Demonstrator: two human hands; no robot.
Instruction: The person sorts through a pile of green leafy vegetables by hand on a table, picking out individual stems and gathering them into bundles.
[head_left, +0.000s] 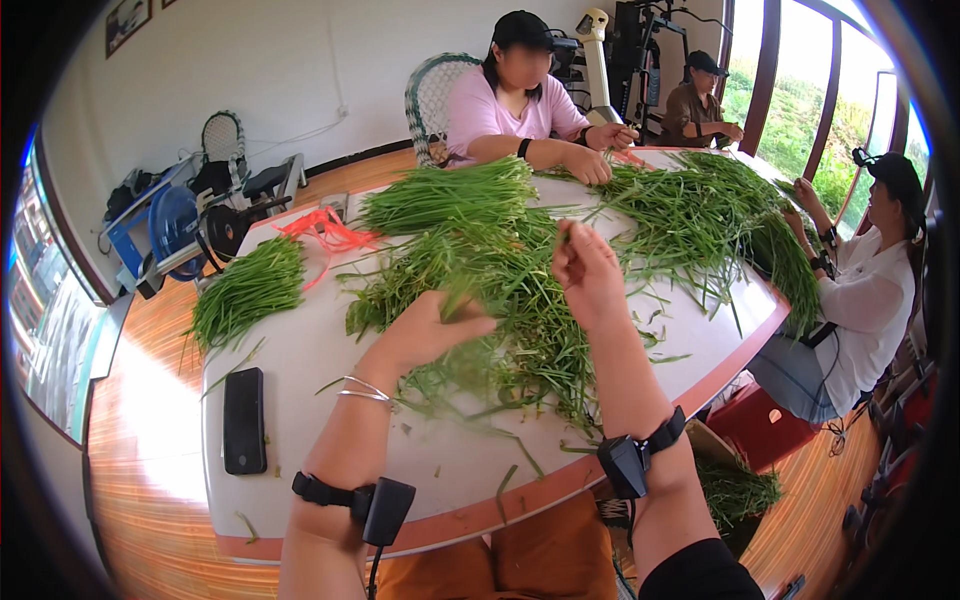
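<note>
The left hand lies on the near edge of the big heap of chives in the middle of the white worktop. Its fingers are curled into the stalks and closed on a bunch, which is blurred. 2 thin bangles ring that wrist, and a black strap with a small box sits further down the forearm.

The right hand is raised just above the heap, its fingers pressed together and pinching a few thin stalks at their tips. A black wrist strap circles that forearm.

A separate tidy bundle of chives lies well apart at the left of the worktop, with a tangle of orange string just beyond it. A black phone lies flat near the left front edge. Loose green scraps are scattered over the near part of the worktop.

Across the worktop, a person in a pink shirt rests both hands on another heap of chives. At the right, a person in white handles stalks at the worktop's edge. A 3rd person sits by the windows behind.
</note>
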